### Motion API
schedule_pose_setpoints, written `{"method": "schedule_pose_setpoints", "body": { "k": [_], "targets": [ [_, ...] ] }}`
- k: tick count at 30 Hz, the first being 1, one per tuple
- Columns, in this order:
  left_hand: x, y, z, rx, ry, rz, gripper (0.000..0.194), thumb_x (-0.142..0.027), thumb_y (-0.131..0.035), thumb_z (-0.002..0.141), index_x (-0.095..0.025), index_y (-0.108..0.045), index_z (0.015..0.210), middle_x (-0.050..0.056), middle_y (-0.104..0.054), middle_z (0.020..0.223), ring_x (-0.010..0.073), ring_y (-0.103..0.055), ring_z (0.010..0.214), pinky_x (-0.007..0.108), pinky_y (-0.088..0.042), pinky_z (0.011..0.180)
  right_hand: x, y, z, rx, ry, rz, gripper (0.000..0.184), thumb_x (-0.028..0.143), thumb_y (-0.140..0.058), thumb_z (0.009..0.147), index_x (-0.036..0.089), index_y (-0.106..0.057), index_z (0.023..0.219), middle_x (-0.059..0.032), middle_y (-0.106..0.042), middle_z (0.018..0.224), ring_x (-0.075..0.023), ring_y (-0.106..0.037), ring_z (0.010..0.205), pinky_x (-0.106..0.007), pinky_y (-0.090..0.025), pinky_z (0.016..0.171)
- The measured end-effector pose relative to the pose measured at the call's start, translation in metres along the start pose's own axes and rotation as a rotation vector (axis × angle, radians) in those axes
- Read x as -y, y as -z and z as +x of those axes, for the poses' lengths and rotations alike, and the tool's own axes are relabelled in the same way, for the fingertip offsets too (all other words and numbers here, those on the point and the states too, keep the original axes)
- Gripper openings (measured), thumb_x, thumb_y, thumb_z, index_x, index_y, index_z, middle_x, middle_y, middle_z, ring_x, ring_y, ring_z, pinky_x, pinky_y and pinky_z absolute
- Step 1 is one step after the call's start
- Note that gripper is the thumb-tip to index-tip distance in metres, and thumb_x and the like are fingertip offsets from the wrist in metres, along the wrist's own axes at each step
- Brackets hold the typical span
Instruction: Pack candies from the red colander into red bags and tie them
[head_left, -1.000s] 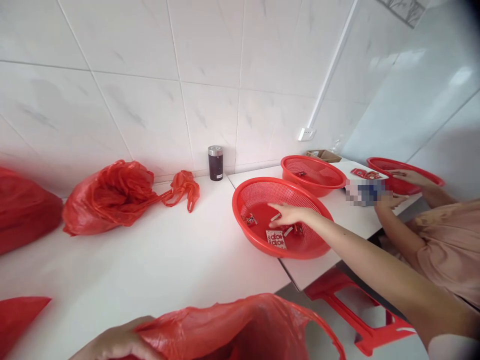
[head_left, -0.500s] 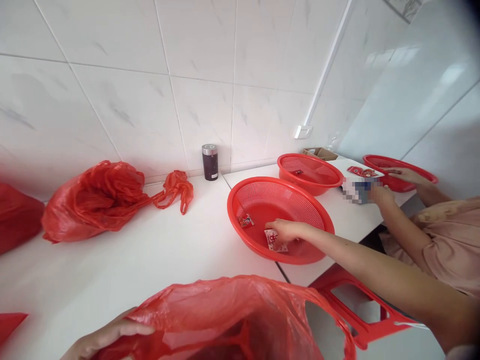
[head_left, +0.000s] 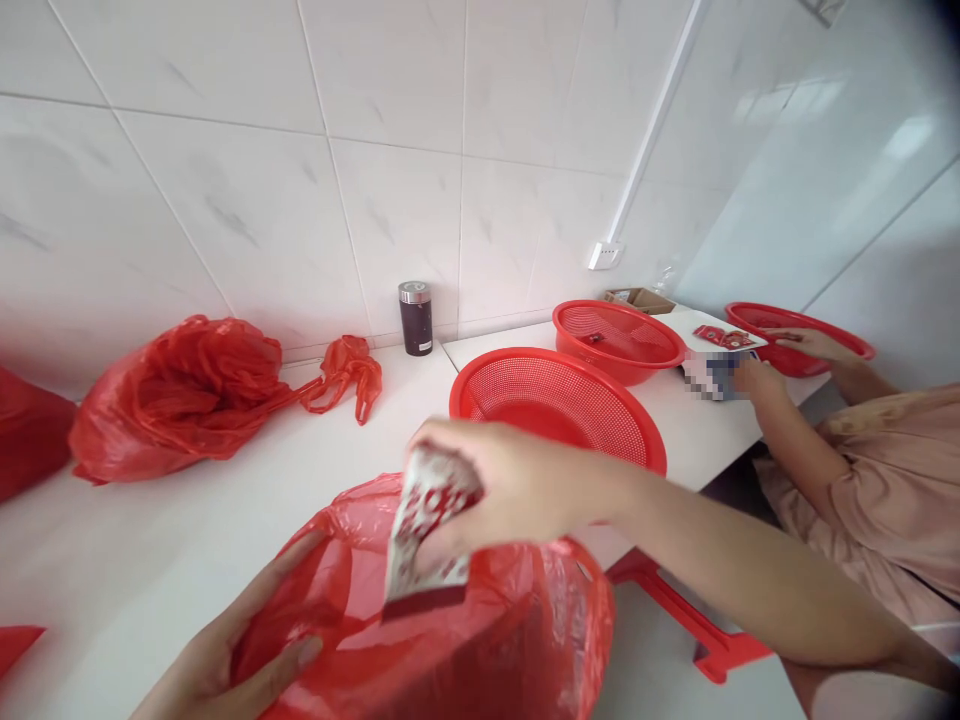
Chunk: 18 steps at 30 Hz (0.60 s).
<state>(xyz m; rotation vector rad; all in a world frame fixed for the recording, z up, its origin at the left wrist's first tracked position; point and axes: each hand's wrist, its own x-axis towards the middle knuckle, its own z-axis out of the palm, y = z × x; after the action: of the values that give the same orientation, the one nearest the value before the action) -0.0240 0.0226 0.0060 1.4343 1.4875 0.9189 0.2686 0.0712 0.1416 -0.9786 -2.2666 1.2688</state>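
Note:
My left hand [head_left: 251, 625] grips the left side of an open red plastic bag [head_left: 510, 620], thumb inside the rim and fingers outside. My right hand [head_left: 517, 485] pinches a white-and-red printed packet [head_left: 439, 510], slightly blurred, above the bag's mouth. The packet hangs tilted, its dark red lower edge pointing down into the bag. Behind my right hand stands a red perforated basket [head_left: 645, 425], partly covered by my hand and forearm. What lies at the bottom of the bag is hard to make out.
A red bag bundle [head_left: 180, 400] and a dark tumbler [head_left: 416, 320] stand near the tiled wall. Another red basket [head_left: 619, 335] is further back. At right, a co-worker's hands [head_left: 810, 345] work by a third basket [head_left: 855, 345]. A red stool [head_left: 682, 620] is below the table edge.
My right hand has lifted the packet out of the near basket and carried it left and toward me, over the bag. The bag's mouth has risen, with my left hand still holding it.

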Motion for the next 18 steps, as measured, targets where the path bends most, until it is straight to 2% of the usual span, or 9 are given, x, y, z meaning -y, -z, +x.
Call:
{"method": "schedule_pose_setpoints", "body": {
  "k": [3,6,8,10,12,13,15,16,18],
  "targets": [
    [-0.001,-0.001,0.005,0.111,0.02,-0.016,0.08,-0.048,-0.077,0.061,-0.035,-0.05,0.135,-0.004,-0.05,0.141,0.0308,-0.039,0.134,0.039,-0.039,0.103,-0.018,-0.044,0.019,0.062,-0.075,-0.395,0.051,0.034,-0.074,0.073,0.023,-0.052,0.117,-0.0093,-0.054,0.112,-0.0255,-0.058,0.094,-0.033,-0.049,0.07],
    [-0.006,0.0,0.006,0.124,0.044,-0.056,0.08,-0.042,-0.08,0.06,-0.036,-0.051,0.134,-0.004,-0.049,0.142,0.0305,-0.039,0.134,0.039,-0.034,0.106,-0.034,-0.055,0.026,0.073,-0.085,-0.486,0.043,0.027,-0.071,0.077,0.022,-0.055,0.116,-0.0106,-0.056,0.113,-0.0271,-0.056,0.101,-0.036,-0.048,0.077],
    [-0.009,0.001,0.004,0.103,0.056,-0.08,0.081,-0.038,-0.081,0.059,-0.038,-0.051,0.134,-0.004,-0.049,0.143,0.0312,-0.038,0.135,0.039,-0.035,0.106,-0.037,-0.039,0.021,-0.003,-0.051,-0.342,0.037,0.032,-0.068,0.081,0.025,-0.056,0.115,-0.0063,-0.061,0.108,-0.0222,-0.058,0.097,-0.032,-0.048,0.079],
    [-0.012,0.002,0.001,0.097,0.081,-0.093,0.081,-0.038,-0.082,0.058,-0.039,-0.052,0.133,-0.004,-0.05,0.142,0.0318,-0.039,0.134,0.04,-0.036,0.106,-0.041,-0.01,0.011,-0.169,-0.039,-0.226,0.028,0.038,-0.061,0.087,0.027,-0.056,0.113,-0.0029,-0.063,0.105,-0.0177,-0.06,0.092,-0.029,-0.049,0.078],
    [-0.013,0.002,-0.001,0.095,0.103,-0.093,0.075,-0.04,-0.082,0.057,-0.038,-0.058,0.128,-0.003,-0.053,0.139,0.0322,-0.039,0.134,0.04,-0.034,0.107,-0.057,0.022,-0.003,-0.355,-0.128,-0.313,0.023,0.036,-0.054,0.091,0.026,-0.056,0.111,-0.0038,-0.061,0.111,-0.0181,-0.06,0.097,-0.03,-0.048,0.08],
    [-0.013,0.001,-0.003,0.086,0.1,-0.091,0.069,-0.042,-0.081,0.057,-0.037,-0.062,0.124,-0.002,-0.055,0.137,0.0324,-0.039,0.134,0.041,-0.032,0.108,-0.07,0.036,-0.011,-0.387,-0.236,-0.432,0.025,0.035,-0.055,0.09,0.026,-0.055,0.113,-0.0051,-0.059,0.115,-0.0198,-0.058,0.101,-0.032,-0.046,0.083],
    [-0.013,-0.001,-0.006,0.065,0.081,-0.088,0.056,-0.048,-0.077,0.06,-0.034,-0.07,0.113,0.0,-0.058,0.133,0.033,-0.04,0.133,0.041,-0.027,0.11,-0.101,0.056,-0.028,-0.279,-0.6,-0.631,0.042,0.032,-0.066,0.08,0.026,-0.053,0.119,-0.0091,-0.055,0.122,-0.024,-0.058,0.102,-0.034,-0.046,0.082],
    [-0.013,-0.002,-0.009,0.051,0.077,-0.091,0.052,-0.051,-0.075,0.062,-0.033,-0.071,0.11,0.0,-0.06,0.131,0.0331,-0.041,0.132,0.041,-0.026,0.11,-0.118,0.061,-0.037,-0.233,-0.705,-0.642,0.051,0.027,-0.075,0.069,0.021,-0.056,0.115,-0.0139,-0.058,0.116,-0.0274,-0.061,0.093,-0.035,-0.047,0.074],
    [-0.014,-0.004,-0.013,0.001,0.088,-0.118,0.053,-0.054,-0.072,0.064,-0.035,-0.069,0.114,-0.001,-0.06,0.131,0.0325,-0.042,0.132,0.041,-0.027,0.111,-0.144,0.062,-0.051,-0.155,-0.801,-0.638,0.054,0.018,-0.08,0.057,0.016,-0.06,0.107,-0.0146,-0.064,0.096,-0.0256,-0.064,0.073,-0.031,-0.045,0.058]
  ]
}}
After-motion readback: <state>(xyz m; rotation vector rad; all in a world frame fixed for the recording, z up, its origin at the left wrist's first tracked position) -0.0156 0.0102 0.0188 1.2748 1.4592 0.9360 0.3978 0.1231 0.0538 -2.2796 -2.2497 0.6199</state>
